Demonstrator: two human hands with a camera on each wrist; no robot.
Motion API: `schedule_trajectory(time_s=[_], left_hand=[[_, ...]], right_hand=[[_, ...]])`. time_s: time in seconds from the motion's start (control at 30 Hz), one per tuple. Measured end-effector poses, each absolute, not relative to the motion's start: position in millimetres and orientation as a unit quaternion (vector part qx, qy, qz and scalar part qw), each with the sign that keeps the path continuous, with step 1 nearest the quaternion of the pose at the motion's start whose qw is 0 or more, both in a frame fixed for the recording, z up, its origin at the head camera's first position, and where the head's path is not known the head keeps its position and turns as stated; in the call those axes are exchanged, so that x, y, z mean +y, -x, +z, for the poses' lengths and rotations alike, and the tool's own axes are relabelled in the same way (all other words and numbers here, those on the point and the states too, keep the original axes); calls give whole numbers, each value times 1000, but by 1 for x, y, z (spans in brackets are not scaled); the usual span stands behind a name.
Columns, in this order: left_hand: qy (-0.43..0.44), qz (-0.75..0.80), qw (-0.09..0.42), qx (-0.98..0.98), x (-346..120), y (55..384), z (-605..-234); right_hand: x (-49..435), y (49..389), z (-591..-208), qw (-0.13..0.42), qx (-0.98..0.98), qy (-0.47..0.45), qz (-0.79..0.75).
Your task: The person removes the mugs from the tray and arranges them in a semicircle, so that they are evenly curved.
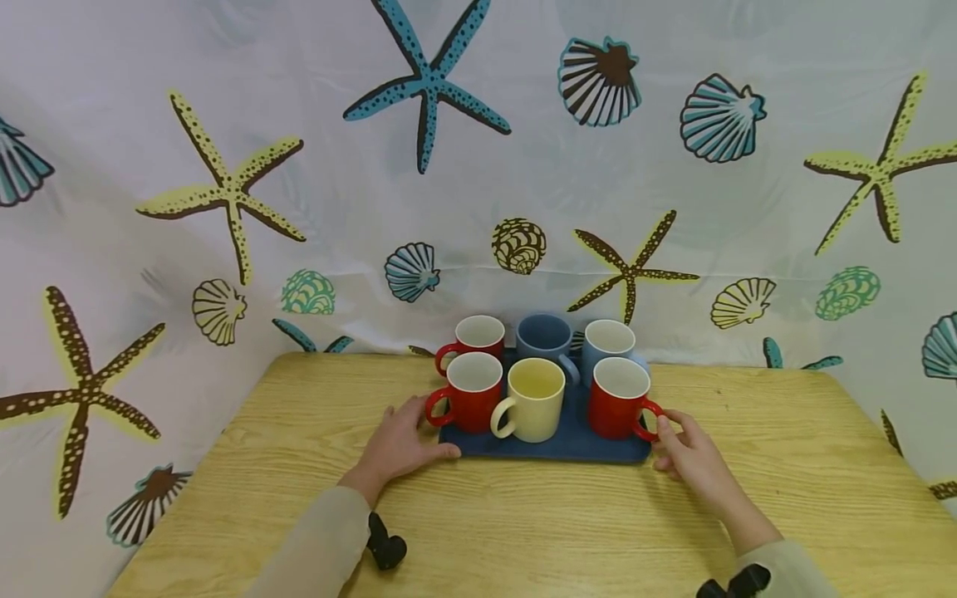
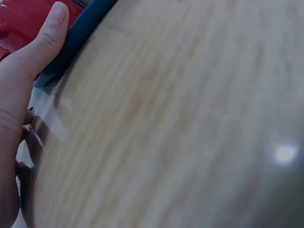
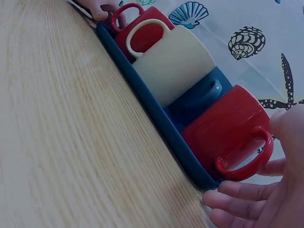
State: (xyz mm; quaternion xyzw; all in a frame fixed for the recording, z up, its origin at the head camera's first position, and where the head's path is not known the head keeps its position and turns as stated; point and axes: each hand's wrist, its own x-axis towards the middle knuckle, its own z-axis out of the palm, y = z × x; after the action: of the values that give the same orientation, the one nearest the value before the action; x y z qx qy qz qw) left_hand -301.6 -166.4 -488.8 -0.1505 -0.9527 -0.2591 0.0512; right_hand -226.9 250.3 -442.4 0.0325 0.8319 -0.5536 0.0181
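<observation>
A dark blue tray [image 1: 553, 448] lies on the wooden table bearing several mugs. Along its front stand a red mug [image 1: 478, 407], a cream mug [image 1: 540, 415] and a second red mug [image 1: 615, 415]. Behind them are another red mug [image 1: 489, 326], a dark blue mug [image 1: 542, 334] and a light blue mug [image 1: 591, 353]. My left hand [image 1: 399, 444] is at the tray's left end, thumb by its front corner. At the opposite end my right hand [image 1: 691, 457] has its thumb beside the red mug's handle [image 3: 256, 161] and its fingers [image 3: 242, 206] extended at the tray corner.
The wooden table [image 1: 538, 523] extends in front of the tray and to both sides. A white cloth [image 1: 478, 191] printed with starfish and shells hangs behind the tray, close to the back mugs. Black devices [image 1: 386, 544] are strapped at both wrists.
</observation>
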Motion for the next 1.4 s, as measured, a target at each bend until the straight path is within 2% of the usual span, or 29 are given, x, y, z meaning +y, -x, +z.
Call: schedule_trajectory(time_s=[0.33, 0.6, 0.9, 1.4], left_hand=[[186, -208, 80, -957, -167, 299, -493], [182, -226, 87, -953, -168, 301, -494], [174, -230, 88, -953, -170, 299, -496], [176, -236, 92, -951, -168, 300, -497]], right_hand=[[248, 236, -443, 17, 816, -52, -576], [243, 240, -440, 80, 780, -92, -614], [246, 240, -436, 119, 727, -96, -669], [249, 231, -435, 100, 685, -71, -718]])
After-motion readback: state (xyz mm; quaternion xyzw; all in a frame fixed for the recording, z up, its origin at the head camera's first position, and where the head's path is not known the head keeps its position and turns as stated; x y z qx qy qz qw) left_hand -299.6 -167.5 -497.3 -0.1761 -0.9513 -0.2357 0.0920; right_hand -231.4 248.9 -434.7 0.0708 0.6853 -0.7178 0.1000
